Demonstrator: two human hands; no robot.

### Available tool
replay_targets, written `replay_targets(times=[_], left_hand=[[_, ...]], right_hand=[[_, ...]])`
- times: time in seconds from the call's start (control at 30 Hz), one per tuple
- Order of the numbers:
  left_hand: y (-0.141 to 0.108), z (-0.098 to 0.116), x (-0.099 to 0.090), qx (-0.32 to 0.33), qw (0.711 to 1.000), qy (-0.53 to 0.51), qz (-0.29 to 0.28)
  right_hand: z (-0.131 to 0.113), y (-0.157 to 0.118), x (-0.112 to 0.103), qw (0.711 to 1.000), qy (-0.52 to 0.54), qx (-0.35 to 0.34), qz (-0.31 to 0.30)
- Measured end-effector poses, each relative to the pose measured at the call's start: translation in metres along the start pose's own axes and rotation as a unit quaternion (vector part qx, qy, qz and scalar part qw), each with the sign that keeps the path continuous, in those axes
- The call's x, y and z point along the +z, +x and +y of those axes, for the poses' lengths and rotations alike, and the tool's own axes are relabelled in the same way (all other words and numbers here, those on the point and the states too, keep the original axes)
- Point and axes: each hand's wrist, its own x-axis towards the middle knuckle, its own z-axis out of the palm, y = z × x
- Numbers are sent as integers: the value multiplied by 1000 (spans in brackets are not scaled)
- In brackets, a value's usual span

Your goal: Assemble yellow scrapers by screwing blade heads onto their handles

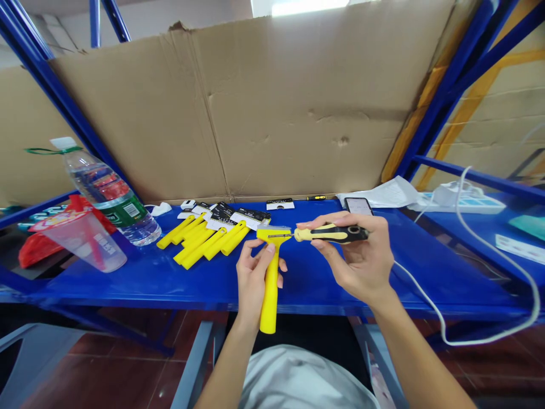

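Observation:
My left hand (254, 274) is closed round the neck of a yellow scraper (269, 292), its handle pointing down toward me and its wide head at the top. In my right hand (361, 255) is a screwdriver (332, 233) with a cream and black handle, lying level. The screwdriver's thin shaft reaches left to the scraper's head, along its face; whether the tip sits in a screw is too small to tell. Behind my left hand, several more yellow scrapers (200, 250) with black and white cards at their heads lie side by side on the blue table (204, 288).
A large water bottle (123, 204) and a plastic cup (91, 241) stand at the left. A card packet (280, 204) and another screwdriver (316, 198) lie by the cardboard wall (298, 125). A phone (358, 205) is at the back right; a white cable (489, 342) loops along the right side.

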Motion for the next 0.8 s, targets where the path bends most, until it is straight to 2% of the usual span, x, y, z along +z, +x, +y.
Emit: replay_targets(times=[0.27, 0.37, 0.47, 0.57, 0.63, 0.7, 0.8], left_hand=[[-3, -1, 0, 16, 1000, 12, -17], [-4, -1, -1, 22, 999, 7, -29], [-5, -2, -2, 37, 999, -9, -13], [-6, -4, -4, 42, 999, -18, -21], [-7, -5, -6, 39, 998, -19, -37], [-7, -6, -7, 34, 998, -19, -53], [-7, -6, -7, 27, 996, -18, -81]], right_hand=[[2, 1, 3, 999, 8, 31, 19], [2, 7, -4, 996, 12, 34, 80], [4, 15, -19, 985, 19, 39, 166], [8, 21, -35, 973, 61, 90, 204], [12, 22, -41, 966, 79, 144, 201], [15, 20, -41, 959, 67, 219, 169], [15, 15, -33, 941, -14, 333, 51]])
